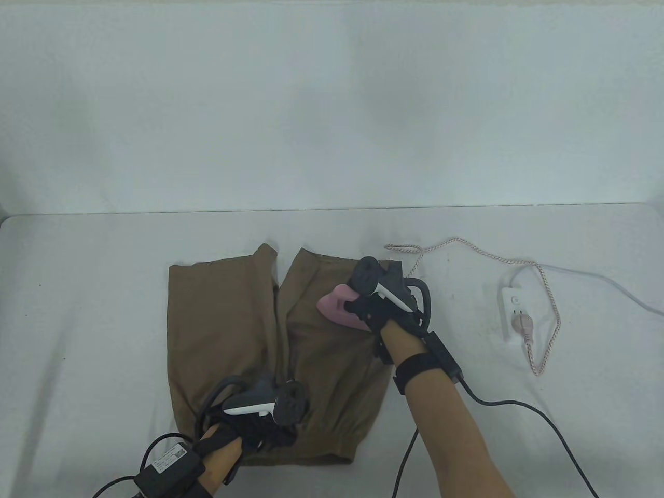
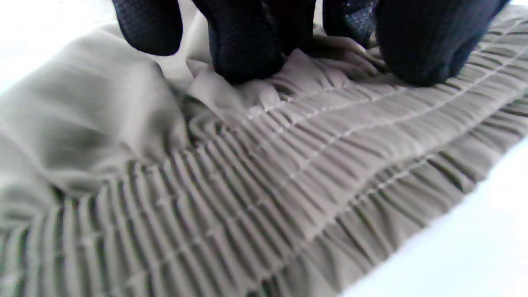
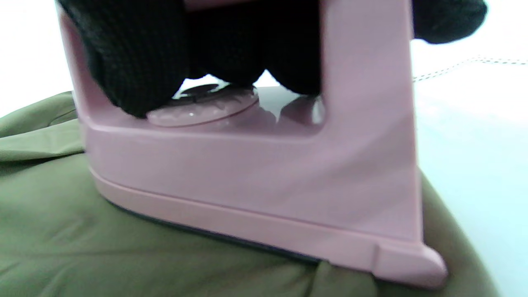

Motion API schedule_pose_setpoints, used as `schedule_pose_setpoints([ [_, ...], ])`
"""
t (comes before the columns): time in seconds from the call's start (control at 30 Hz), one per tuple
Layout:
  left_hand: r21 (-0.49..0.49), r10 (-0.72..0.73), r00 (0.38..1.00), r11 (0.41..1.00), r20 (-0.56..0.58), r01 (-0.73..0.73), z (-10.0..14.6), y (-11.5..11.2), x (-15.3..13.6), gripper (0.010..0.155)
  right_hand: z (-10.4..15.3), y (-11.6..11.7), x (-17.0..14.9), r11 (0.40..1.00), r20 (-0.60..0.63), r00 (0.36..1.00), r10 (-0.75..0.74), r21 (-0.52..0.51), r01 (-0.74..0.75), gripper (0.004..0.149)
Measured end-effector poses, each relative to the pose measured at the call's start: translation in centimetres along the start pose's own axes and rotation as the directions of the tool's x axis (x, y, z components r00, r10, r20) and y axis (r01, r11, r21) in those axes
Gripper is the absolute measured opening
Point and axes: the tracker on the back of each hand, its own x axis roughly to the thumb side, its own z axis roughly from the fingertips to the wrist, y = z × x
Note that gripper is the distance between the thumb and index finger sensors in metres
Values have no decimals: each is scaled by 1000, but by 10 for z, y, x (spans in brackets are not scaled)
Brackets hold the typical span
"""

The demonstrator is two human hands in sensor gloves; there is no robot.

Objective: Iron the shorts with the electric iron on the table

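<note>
Pressing the pink plastic electric iron (image 3: 264, 194) flat on the brown cotton shorts (image 1: 244, 332), spread mid-counter (image 1: 83, 311), the right hand (image 1: 386, 306) grips its handle, wrist angled in w/ forearm from bottom right. Left hand (image 1: 259, 415) presses fingertips (image 2: 247, 53) into the ribbed waistband, clenched on nothing. Risk: lingering could scorch fabric; braided cord (image 1: 544, 290) may snag.

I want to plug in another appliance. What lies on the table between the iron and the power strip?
In the table view, only the iron's braided cord lies there, looping over bare table to the power strip.
</note>
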Motion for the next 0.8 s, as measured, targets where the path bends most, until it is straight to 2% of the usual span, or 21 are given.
schedule_pose_setpoints([
  [0.27, 0, -10, 1000, 1000, 0, 10, 0, 0, 1, 72, -1, 4, 14, 1000, 22, 1000, -14, 1, 14, 48],
  [0.53, 0, -8, 1000, 1000, 1, 8, 0, 0, 1, 72, -5, 10, 56, 994, 89, 990, -111, 11, 110, 48],
  [0.8, -1, -6, 1000, 1000, 1, 6, 0, 0, 1, 72, -5, 19, 102, 995, 171, 980, -101, 32, 97, 49],
])
